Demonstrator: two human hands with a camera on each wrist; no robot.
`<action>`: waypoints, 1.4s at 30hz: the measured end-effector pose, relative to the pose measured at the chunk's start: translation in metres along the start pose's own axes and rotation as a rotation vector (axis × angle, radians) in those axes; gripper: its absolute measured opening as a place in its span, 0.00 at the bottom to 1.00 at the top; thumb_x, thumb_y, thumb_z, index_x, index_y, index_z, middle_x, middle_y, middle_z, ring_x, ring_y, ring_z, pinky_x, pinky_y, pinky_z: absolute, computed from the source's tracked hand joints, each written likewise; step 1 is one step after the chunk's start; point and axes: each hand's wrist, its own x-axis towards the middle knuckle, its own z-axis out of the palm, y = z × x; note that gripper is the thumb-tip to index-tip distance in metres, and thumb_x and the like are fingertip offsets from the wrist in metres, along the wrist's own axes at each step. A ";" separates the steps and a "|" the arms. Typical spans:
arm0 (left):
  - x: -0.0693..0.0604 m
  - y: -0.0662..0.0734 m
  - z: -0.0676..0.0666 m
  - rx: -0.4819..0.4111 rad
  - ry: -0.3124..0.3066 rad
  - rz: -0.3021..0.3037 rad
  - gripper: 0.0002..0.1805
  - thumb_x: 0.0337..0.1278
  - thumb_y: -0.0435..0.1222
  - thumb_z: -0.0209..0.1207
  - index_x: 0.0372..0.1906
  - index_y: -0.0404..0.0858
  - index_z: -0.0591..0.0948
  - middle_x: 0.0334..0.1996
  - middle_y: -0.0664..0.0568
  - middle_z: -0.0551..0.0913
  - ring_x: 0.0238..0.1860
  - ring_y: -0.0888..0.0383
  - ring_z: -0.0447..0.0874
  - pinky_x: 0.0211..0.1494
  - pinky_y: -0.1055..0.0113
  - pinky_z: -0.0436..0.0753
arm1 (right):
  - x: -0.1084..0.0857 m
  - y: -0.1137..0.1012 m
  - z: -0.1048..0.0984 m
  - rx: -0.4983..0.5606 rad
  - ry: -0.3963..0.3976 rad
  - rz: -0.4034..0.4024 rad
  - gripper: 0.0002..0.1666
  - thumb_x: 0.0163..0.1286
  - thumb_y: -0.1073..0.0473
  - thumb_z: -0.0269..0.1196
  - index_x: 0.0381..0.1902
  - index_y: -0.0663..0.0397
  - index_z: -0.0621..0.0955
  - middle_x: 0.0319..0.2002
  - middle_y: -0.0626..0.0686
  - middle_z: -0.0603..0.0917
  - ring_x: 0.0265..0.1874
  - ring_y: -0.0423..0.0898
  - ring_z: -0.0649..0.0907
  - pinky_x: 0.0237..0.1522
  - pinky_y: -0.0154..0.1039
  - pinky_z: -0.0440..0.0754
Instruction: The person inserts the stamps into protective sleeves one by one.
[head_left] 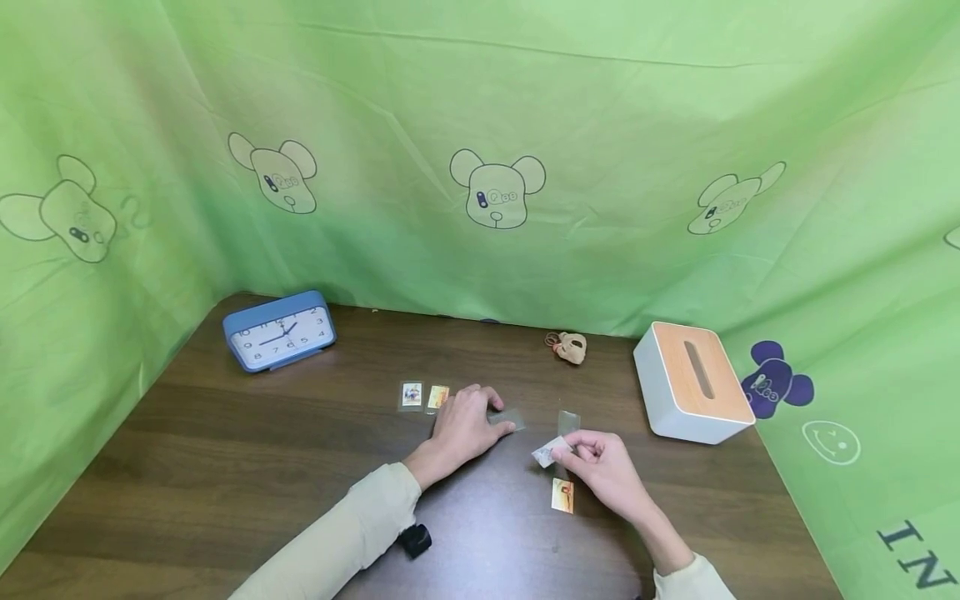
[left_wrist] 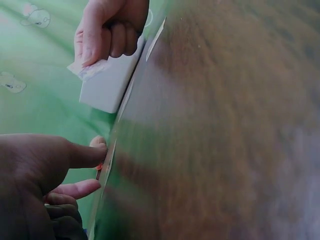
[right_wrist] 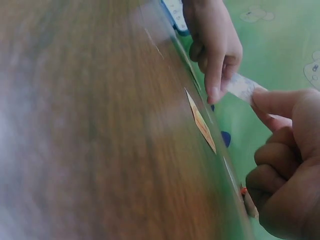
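My right hand (head_left: pixel 603 471) pinches a small pale stamp (head_left: pixel 549 452) between thumb and forefinger, holding it above the table. My left hand (head_left: pixel 463 425) rests on the table with thumb and forefinger spread at a small clear sleeve (head_left: pixel 510 419). Another clear sleeve (head_left: pixel 568 422) lies just beyond the right hand. Nearer to me, below the held stamp, lies an orange and yellow stamp (head_left: pixel 562 496). Left of the left hand are a picture stamp in a clear sleeve (head_left: pixel 411 395) and an orange sleeved stamp (head_left: pixel 438 397), the latter partly hidden by the hand.
A blue alarm clock (head_left: pixel 281 332) stands at the back left of the brown wooden table (head_left: pixel 187 467). At the back right are a small beige pouch (head_left: pixel 570 347) and a white tissue box (head_left: pixel 690 383) with a wooden lid. Green cloth (head_left: pixel 420 100) hangs around the table.
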 end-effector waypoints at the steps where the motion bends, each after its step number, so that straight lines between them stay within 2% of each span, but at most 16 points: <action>1: 0.000 0.000 0.001 -0.002 -0.013 -0.006 0.18 0.53 0.48 0.84 0.41 0.44 0.90 0.37 0.50 0.88 0.38 0.44 0.90 0.38 0.53 0.85 | 0.000 -0.001 0.001 0.005 0.019 0.010 0.04 0.70 0.65 0.76 0.38 0.62 0.92 0.16 0.39 0.61 0.18 0.32 0.58 0.22 0.30 0.58; 6: 0.001 0.002 -0.003 0.003 -0.055 -0.021 0.17 0.51 0.45 0.85 0.37 0.46 0.88 0.36 0.52 0.87 0.38 0.46 0.90 0.39 0.54 0.85 | 0.000 -0.006 0.005 0.020 0.056 0.026 0.03 0.69 0.66 0.77 0.38 0.61 0.92 0.16 0.39 0.60 0.17 0.32 0.58 0.21 0.30 0.58; 12: 0.002 0.001 -0.003 -0.047 -0.076 -0.029 0.17 0.50 0.42 0.86 0.35 0.47 0.85 0.39 0.52 0.90 0.43 0.46 0.90 0.44 0.53 0.85 | 0.001 -0.008 0.007 0.026 0.079 0.015 0.03 0.68 0.67 0.77 0.38 0.61 0.92 0.16 0.39 0.60 0.18 0.32 0.58 0.22 0.30 0.58; 17: -0.002 0.000 -0.006 -0.095 -0.079 -0.017 0.16 0.51 0.39 0.84 0.31 0.46 0.84 0.39 0.50 0.90 0.48 0.43 0.90 0.50 0.50 0.85 | 0.000 -0.010 0.010 0.054 0.124 -0.005 0.03 0.67 0.67 0.78 0.37 0.62 0.92 0.17 0.41 0.59 0.18 0.33 0.57 0.20 0.32 0.56; 20: -0.004 -0.003 -0.008 -0.124 -0.062 0.013 0.14 0.52 0.39 0.83 0.28 0.47 0.85 0.38 0.51 0.89 0.48 0.41 0.90 0.50 0.48 0.86 | 0.001 -0.012 0.012 0.072 0.147 -0.008 0.03 0.67 0.68 0.78 0.37 0.62 0.92 0.17 0.41 0.59 0.18 0.32 0.57 0.20 0.32 0.55; 22: -0.005 -0.008 -0.003 -0.146 -0.034 0.036 0.12 0.54 0.40 0.81 0.28 0.50 0.86 0.36 0.53 0.88 0.49 0.43 0.90 0.51 0.49 0.86 | 0.001 -0.013 0.013 0.078 0.159 -0.004 0.04 0.66 0.68 0.78 0.37 0.62 0.92 0.16 0.41 0.59 0.18 0.32 0.57 0.20 0.31 0.56; 27: -0.007 -0.019 0.003 -0.235 0.028 0.085 0.08 0.56 0.41 0.79 0.29 0.51 0.89 0.33 0.59 0.86 0.44 0.53 0.88 0.49 0.55 0.84 | 0.003 -0.016 0.017 0.099 0.200 0.012 0.04 0.66 0.69 0.78 0.36 0.64 0.92 0.16 0.40 0.59 0.17 0.32 0.58 0.20 0.29 0.57; 29: -0.007 -0.021 0.002 -0.274 0.036 0.092 0.07 0.57 0.43 0.78 0.30 0.50 0.90 0.32 0.61 0.86 0.41 0.57 0.86 0.48 0.56 0.83 | 0.004 -0.017 0.019 0.119 0.219 0.014 0.04 0.66 0.69 0.78 0.36 0.65 0.92 0.15 0.40 0.59 0.18 0.32 0.58 0.20 0.31 0.55; 31: -0.008 -0.024 0.001 -0.297 0.037 0.094 0.06 0.58 0.43 0.78 0.30 0.49 0.91 0.33 0.61 0.86 0.40 0.58 0.85 0.51 0.54 0.81 | 0.005 -0.018 0.021 0.145 0.234 0.017 0.04 0.66 0.70 0.77 0.37 0.67 0.91 0.15 0.40 0.60 0.18 0.32 0.58 0.19 0.33 0.54; 36: -0.005 -0.037 0.010 -0.322 0.050 0.096 0.06 0.59 0.46 0.77 0.31 0.52 0.92 0.32 0.66 0.87 0.38 0.65 0.83 0.52 0.56 0.79 | 0.006 -0.021 0.028 0.205 0.252 0.023 0.05 0.66 0.72 0.76 0.37 0.71 0.90 0.15 0.40 0.60 0.17 0.32 0.58 0.19 0.37 0.51; 39: -0.005 -0.042 0.014 -0.352 0.049 0.089 0.04 0.58 0.45 0.78 0.30 0.53 0.93 0.32 0.69 0.87 0.39 0.68 0.83 0.48 0.61 0.81 | 0.007 -0.022 0.032 0.233 0.271 0.027 0.05 0.67 0.72 0.76 0.38 0.72 0.90 0.14 0.40 0.61 0.16 0.31 0.58 0.19 0.37 0.51; 42: -0.007 -0.040 0.008 -0.407 0.022 0.091 0.04 0.59 0.43 0.78 0.31 0.51 0.94 0.34 0.67 0.90 0.41 0.67 0.85 0.49 0.61 0.82 | 0.009 -0.023 0.036 0.256 0.308 0.028 0.06 0.67 0.72 0.76 0.39 0.74 0.90 0.14 0.40 0.61 0.15 0.31 0.58 0.19 0.40 0.49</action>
